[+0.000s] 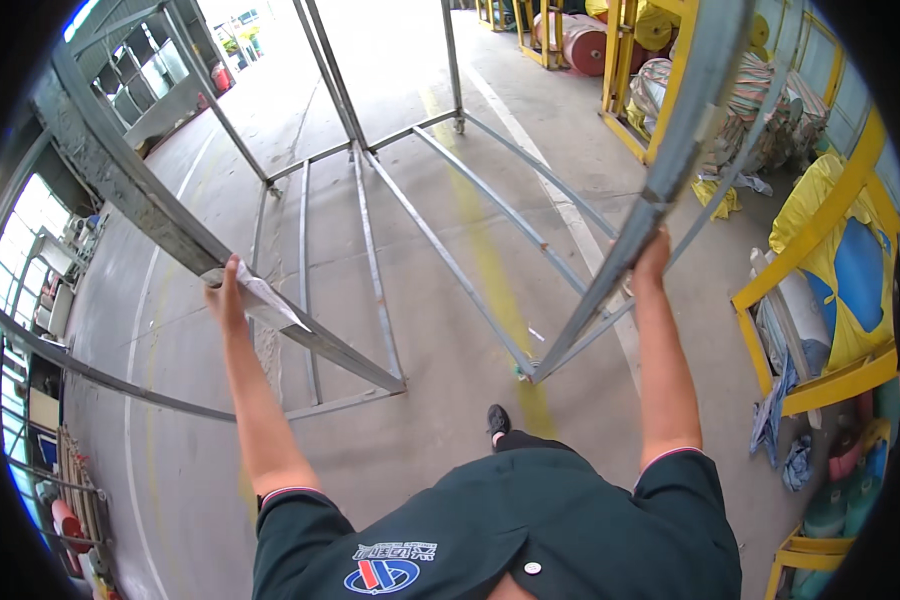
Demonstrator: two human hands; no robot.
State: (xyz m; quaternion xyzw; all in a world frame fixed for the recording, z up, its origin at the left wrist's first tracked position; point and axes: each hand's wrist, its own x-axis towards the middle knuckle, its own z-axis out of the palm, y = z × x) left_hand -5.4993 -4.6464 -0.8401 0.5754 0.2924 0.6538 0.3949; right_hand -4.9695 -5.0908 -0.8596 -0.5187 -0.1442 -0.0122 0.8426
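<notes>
Two grey metal frame carts stand side by side in front of me, with bare bars along their bottoms. My left hand [228,295] is wrapped round the near upright post [155,200] of the left cart. Just beside that hand, a white sheet [267,299] lies against the post. My right hand [652,255] grips the near upright post [625,250] of the right cart, its fingers partly hidden behind the metal. Both arms reach forward and apart. Between the carts' near corners is a narrow gap, and a small caster [523,372] shows at the right one.
Yellow racks [755,290] with wrapped rolls and bundles line the right side. A yellow floor line [490,250] and a white line [560,205] run ahead. At the left, a curved metal bar [100,378] and stacked materials [78,480] stand near the windows. My shoe [497,420] is below.
</notes>
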